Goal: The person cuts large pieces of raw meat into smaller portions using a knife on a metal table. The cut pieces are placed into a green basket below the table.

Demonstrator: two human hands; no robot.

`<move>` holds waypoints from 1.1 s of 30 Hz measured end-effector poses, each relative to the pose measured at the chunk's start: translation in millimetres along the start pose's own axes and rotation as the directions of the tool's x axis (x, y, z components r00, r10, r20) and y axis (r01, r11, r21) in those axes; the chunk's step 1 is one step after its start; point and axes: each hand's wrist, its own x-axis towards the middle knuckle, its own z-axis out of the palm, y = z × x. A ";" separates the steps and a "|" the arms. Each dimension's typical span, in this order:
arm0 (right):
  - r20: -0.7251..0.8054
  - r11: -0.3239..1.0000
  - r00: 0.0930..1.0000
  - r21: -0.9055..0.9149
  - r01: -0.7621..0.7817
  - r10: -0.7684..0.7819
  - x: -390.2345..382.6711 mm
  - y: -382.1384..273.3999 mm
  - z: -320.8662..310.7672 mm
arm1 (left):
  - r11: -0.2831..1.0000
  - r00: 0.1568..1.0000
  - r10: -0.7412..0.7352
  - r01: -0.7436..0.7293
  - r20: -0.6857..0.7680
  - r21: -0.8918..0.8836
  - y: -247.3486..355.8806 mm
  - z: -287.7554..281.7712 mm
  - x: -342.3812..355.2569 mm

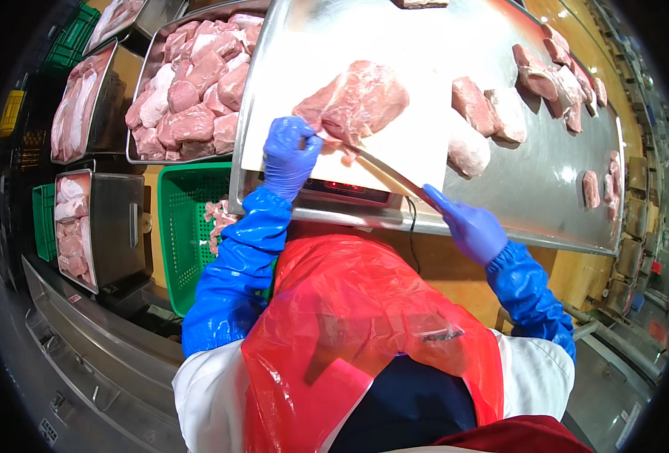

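A large raw pink piece of meat lies on a white cutting board. My left hand, in a blue glove, is closed at the meat's near left edge and grips a bit of it; the fingertips are partly hidden. In my gloved right hand is the handle of a knife, index finger stretched along it. The blade slants left and away from me, its tip at the meat's near edge beside a small loose flap of meat.
Several meat chunks lie on the steel tray table to the right. A deep steel tray full of meat stands at left, above a green basket holding scraps. A digital scale sits by the table's near edge.
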 end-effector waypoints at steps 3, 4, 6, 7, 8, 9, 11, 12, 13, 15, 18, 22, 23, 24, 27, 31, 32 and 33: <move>-0.003 0.996 0.998 -0.053 -0.070 0.070 -19.2 -5.9 -25.9 | 0.993 1.000 -0.023 0.021 0.016 0.113 23.8 -5.3 3.7; -0.116 0.999 0.993 0.029 -0.034 0.037 -14.1 -6.5 -22.2 | 0.986 0.998 0.006 -0.016 0.061 0.164 56.3 -5.6 11.1; -0.357 0.965 0.934 0.236 0.115 -0.024 7.3 -13.6 -12.5 | 0.960 0.984 0.071 -0.113 0.166 0.258 74.1 5.2 6.6; -0.386 0.940 0.922 0.311 0.137 -0.007 18.7 -22.1 -9.6 | 0.962 0.985 0.055 -0.096 0.164 0.255 66.0 9.1 2.9; -0.415 0.909 0.910 0.383 0.164 0.011 31.3 -29.9 -7.4 | 0.964 0.986 0.040 -0.081 0.160 0.254 56.5 13.1 1.7; -0.434 0.871 0.900 0.455 0.183 0.039 37.1 -32.6 -5.4 | 0.968 0.986 0.022 -0.062 0.163 0.245 51.2 16.6 1.8; -0.384 0.856 0.919 0.501 0.127 0.088 41.0 -29.7 0.3 | 0.978 0.984 0.069 -0.099 0.163 0.183 36.3 11.5 -1.3; -0.390 0.865 0.918 0.483 0.138 0.071 41.1 -26.6 3.4 | 0.983 0.982 0.084 -0.110 0.168 0.149 31.2 8.4 -5.5; -0.397 0.873 0.916 0.464 0.150 0.053 42.4 -25.5 5.6 | 0.986 0.980 0.100 -0.121 0.173 0.116 26.7 6.6 -9.4; -0.430 0.913 0.902 0.349 0.213 -0.046 49.7 -30.7 7.6 | 0.983 0.977 0.143 -0.159 0.160 0.088 28.0 6.0 -11.2; -0.385 0.956 0.918 0.224 0.191 -0.093 80.1 -47.3 10.5 | 0.977 0.971 0.190 -0.202 0.147 0.073 24.5 8.8 -10.3; -0.202 0.996 0.979 0.075 0.051 -0.035 85.1 -48.0 12.2 | 0.973 0.964 0.203 -0.218 0.173 0.070 23.0 6.5 -12.0; -0.094 1.000 0.996 0.022 0.002 0.000 71.6 -45.2 3.8 | 0.974 0.965 0.201 -0.215 0.168 0.073 20.0 6.2 -10.7; -0.051 0.999 0.998 -0.030 -0.026 0.025 48.6 -37.9 1.1 | 0.978 0.972 0.176 -0.191 0.157 0.083 19.4 5.0 -10.8; 0.050 0.990 0.996 -0.121 -0.069 0.075 -9.3 -22.5 -13.6 | 0.993 0.991 0.110 -0.114 0.069 0.045 4.7 2.5 -7.1; -0.051 0.994 0.998 0.104 -0.024 0.029 -11.8 -34.2 -32.4 | 0.965 0.973 -0.182 0.205 0.144 -0.166 -5.6 -19.4 6.4; -0.227 0.966 0.974 0.250 0.070 -0.012 3.5 -45.1 -19.4 | 0.983 0.985 -0.103 0.122 0.137 -0.135 7.5 -18.3 9.0; -0.398 0.911 0.917 0.369 0.182 -0.022 22.0 -58.6 -6.7 | 0.993 0.991 -0.024 0.039 0.135 -0.107 19.7 -17.1 10.2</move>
